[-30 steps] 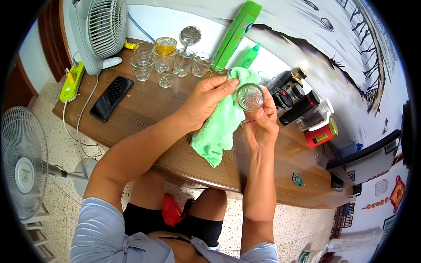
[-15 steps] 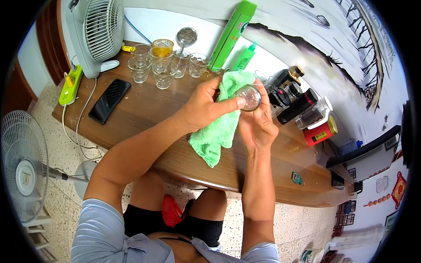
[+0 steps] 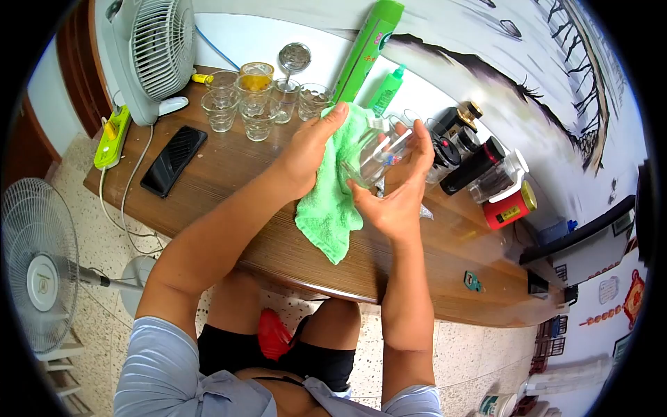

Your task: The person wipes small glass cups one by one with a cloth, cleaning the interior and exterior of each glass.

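"While both hands are raised over the table (image 3: 271,254), log each separately. Left?"

"Left hand (image 3: 306,160): grasping the upper part of a green cloth (image 3: 326,212). Thumb raised along the near side; the other fingers are mostly hidden, so their exact curl I cannot tell. Lower end of cloth hangs loose."

"Right?"

"Right hand (image 3: 398,212): closed around a clear glass (image 3: 375,158), thumb on the near side, fingers spread along the far side. Glass is tilted, between the two hands, against the cloth. Whether any cloth is inside it, cannot tell."

"Notes on method?"

"My judgement: steady the glass with the right hand, firm but not squeezing, since smooth glass may slip or turn. Let the left hand work a soft fold of cloth, with light, even pressure, and turn the glass a little at a time. Fingertips are best kept off any wiped surface. Gather the loose end so that it does not snag."

"Surroundings?"

"Group of glasses (image 3: 258,121) standing close together beyond the left hand; phone (image 3: 174,161) flat, left of them and nearer the person. Green spray bottle (image 3: 386,90) upright behind the cloth. Elbow room looks adequate, but wide swings toward the glasses would risk a knock"
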{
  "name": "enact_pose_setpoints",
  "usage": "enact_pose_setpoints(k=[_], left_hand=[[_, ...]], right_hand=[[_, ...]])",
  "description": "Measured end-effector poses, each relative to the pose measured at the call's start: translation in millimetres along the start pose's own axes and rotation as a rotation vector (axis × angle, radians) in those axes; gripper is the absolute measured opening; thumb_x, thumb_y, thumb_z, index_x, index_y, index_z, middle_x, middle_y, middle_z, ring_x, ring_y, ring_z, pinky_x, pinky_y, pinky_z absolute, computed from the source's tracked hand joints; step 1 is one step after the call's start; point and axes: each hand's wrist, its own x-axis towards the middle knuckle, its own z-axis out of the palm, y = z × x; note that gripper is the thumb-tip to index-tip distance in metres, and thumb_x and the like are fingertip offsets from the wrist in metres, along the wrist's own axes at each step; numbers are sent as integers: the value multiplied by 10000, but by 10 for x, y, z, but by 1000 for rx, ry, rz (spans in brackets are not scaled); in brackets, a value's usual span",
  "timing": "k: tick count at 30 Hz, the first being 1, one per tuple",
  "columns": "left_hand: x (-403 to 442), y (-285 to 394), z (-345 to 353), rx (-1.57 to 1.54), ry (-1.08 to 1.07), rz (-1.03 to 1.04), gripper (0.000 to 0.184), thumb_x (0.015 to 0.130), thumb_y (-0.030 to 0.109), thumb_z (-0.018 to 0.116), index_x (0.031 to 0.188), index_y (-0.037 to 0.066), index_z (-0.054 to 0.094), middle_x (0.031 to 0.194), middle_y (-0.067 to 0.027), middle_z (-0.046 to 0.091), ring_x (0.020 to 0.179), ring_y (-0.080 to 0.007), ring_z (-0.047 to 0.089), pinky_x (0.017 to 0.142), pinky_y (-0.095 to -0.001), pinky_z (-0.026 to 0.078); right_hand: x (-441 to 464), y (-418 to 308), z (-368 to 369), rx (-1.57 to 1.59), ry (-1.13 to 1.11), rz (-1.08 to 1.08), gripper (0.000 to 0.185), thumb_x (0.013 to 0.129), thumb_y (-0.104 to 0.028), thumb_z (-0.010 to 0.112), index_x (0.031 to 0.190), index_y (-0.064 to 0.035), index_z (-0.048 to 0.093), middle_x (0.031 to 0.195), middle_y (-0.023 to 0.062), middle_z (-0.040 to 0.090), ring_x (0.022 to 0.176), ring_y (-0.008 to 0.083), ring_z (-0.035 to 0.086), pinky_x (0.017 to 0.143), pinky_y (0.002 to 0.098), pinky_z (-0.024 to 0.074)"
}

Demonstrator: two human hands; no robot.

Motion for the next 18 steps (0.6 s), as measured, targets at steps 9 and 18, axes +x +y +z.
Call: enact_pose_setpoints(k=[9, 18], left_hand=[[17, 17, -84, -76, 51, -108, 536, 1174, 394, 419, 1482, -11, 587, 1410, -139, 694, 1260, -245, 685, 1125, -446, 524], [36, -15, -61, 5, -68, -52, 551, 1189, 444, 370, 1489, 30, 576, 1393, -103, 682, 1232, -205, 679, 1086, -396, 552]], right_hand=[[34, 23, -46, -322, 54, -59, 1174, 667, 13, 908, 1655, -34, 276, 1600, 186, 329, 1498, 318, 428, 1279, 515, 416], [-31, -64, 78, -427, -124, -106, 1207, 657, -49, 947, 1643, 11, 253, 1517, 276, 411, 1422, 441, 458, 1166, 496, 475]])
